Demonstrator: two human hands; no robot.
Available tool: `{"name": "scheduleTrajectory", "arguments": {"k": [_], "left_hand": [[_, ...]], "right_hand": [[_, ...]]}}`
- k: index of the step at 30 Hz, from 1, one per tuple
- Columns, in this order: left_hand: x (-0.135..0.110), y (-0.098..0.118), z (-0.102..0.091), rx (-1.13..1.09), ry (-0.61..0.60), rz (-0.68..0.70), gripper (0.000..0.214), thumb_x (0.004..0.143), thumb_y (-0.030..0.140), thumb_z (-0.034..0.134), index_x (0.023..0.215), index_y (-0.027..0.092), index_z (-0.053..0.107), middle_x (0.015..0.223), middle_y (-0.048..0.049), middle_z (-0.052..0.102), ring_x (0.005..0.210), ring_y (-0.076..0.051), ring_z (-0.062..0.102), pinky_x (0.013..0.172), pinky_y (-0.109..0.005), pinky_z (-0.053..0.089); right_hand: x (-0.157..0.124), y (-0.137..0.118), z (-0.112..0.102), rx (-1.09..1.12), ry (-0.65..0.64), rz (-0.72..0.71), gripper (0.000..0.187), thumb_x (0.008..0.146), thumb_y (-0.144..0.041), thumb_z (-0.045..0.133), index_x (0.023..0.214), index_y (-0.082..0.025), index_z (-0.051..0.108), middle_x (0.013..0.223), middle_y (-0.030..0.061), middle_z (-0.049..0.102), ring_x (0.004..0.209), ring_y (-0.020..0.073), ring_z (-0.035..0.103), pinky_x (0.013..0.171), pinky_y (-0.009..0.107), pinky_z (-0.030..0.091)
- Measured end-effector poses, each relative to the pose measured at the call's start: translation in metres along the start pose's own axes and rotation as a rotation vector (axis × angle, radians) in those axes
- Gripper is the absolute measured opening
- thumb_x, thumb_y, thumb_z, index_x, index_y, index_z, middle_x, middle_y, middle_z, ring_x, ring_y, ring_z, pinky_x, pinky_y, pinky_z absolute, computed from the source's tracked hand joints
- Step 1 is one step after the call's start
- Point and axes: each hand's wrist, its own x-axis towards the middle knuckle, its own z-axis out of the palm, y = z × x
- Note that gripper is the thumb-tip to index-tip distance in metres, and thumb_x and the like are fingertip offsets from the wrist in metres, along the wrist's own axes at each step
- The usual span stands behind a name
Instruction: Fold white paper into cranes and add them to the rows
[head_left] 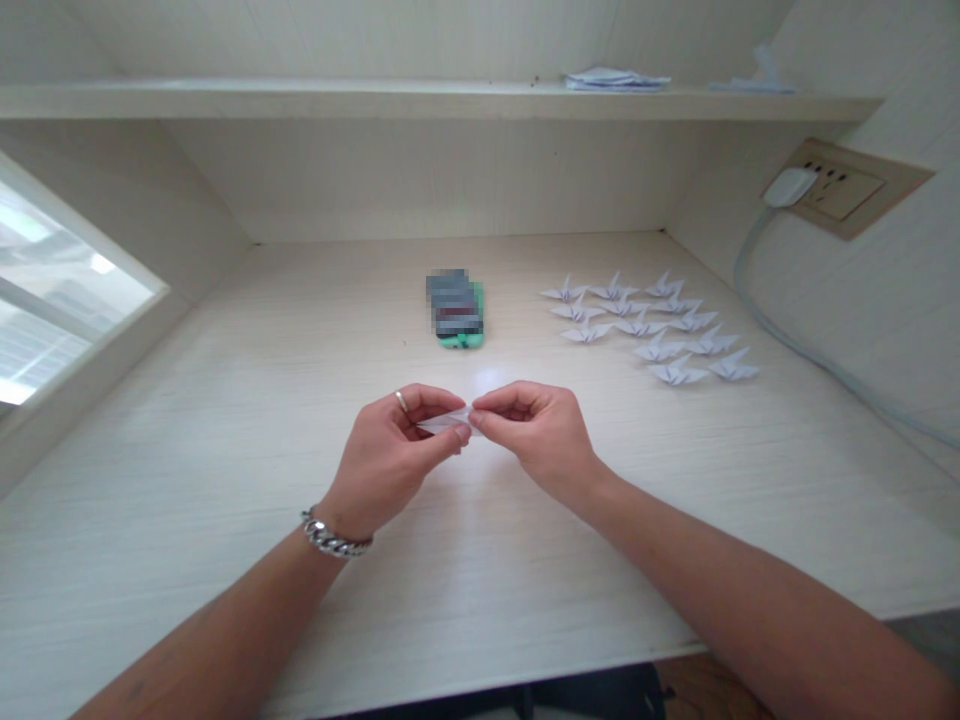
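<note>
My bracelet (334, 537) sits nearest. My left hand (390, 455) pinches one end of the small folded paper (448, 422), held just above the desk (225, 480), my right hand (536, 430) pinching the other. I'd keep edges aligned, creasing firmly.

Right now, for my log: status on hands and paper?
Left hand, right hand: both pinching small folded white paper piece. White paper cranes, green-cased phone lie apart.

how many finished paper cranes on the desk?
13 cranes on the desk right of the phone: three rows of three at the back, two pairs nearer. Paper pinched between left hand and right hand not counted.
</note>
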Motion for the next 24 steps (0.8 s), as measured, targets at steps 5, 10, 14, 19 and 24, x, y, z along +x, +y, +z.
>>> {"name": "scheduleTrajectory", "arguments": {"k": [5, 10, 14, 19, 24], "left_hand": [[-0.0001, -0.0008, 0.0001, -0.007, 0.005, -0.009, 0.026, 0.065, 0.024, 0.078, 0.087, 0.015, 0.067, 0.078, -0.0034, 0.072, 0.066, -0.014, 0.065, 0.06, -0.023, 0.052], [-0.0003, -0.0024, 0.0001, -0.025, 0.0, -0.01, 0.026, 0.066, 0.023, 0.078, 0.088, 0.015, 0.067, 0.079, -0.0035, 0.072, 0.066, -0.014, 0.065, 0.06, -0.023, 0.053], [0.0, -0.0032, 0.0003, -0.025, 0.003, -0.004, 0.027, 0.065, 0.023, 0.079, 0.088, 0.015, 0.067, 0.079, -0.0034, 0.072, 0.067, -0.014, 0.065, 0.061, -0.023, 0.053], [-0.0002, -0.0024, 0.001, -0.038, 0.002, 0.005, 0.027, 0.065, 0.023, 0.079, 0.086, 0.014, 0.066, 0.078, -0.0029, 0.072, 0.068, -0.013, 0.065, 0.061, -0.022, 0.053], [-0.0003, -0.0038, 0.0002, -0.018, -0.001, 0.017, 0.028, 0.066, 0.026, 0.08, 0.088, 0.014, 0.067, 0.081, -0.0041, 0.072, 0.069, -0.014, 0.066, 0.061, -0.023, 0.053]], "right_hand": [[0.0019, -0.0013, -0.0004, 0.043, -0.008, 0.055, 0.012, 0.063, -0.022, 0.077, 0.073, -0.017, 0.072, 0.071, 0.0023, 0.073, 0.066, 0.0157, 0.067, 0.064, 0.03, 0.054], [0.0024, -0.0014, -0.0004, 0.057, -0.006, 0.071, 0.012, 0.061, -0.021, 0.078, 0.071, -0.016, 0.071, 0.069, 0.0017, 0.072, 0.065, 0.015, 0.067, 0.063, 0.029, 0.054], [0.002, -0.0022, 0.0008, 0.065, 0.004, 0.075, 0.011, 0.06, -0.019, 0.077, 0.069, -0.016, 0.07, 0.067, 0.0011, 0.072, 0.063, 0.0146, 0.066, 0.061, 0.028, 0.053], [0.0015, -0.0005, 0.0024, 0.064, 0.022, 0.06, 0.011, 0.061, -0.02, 0.076, 0.069, -0.016, 0.069, 0.068, 0.0012, 0.071, 0.063, 0.0143, 0.065, 0.061, 0.028, 0.053], [0.0012, 0.0006, 0.0026, 0.096, 0.044, 0.045, 0.014, 0.06, -0.02, 0.078, 0.067, -0.016, 0.065, 0.066, 0.0, 0.068, 0.061, 0.0129, 0.063, 0.059, 0.026, 0.051]]}}
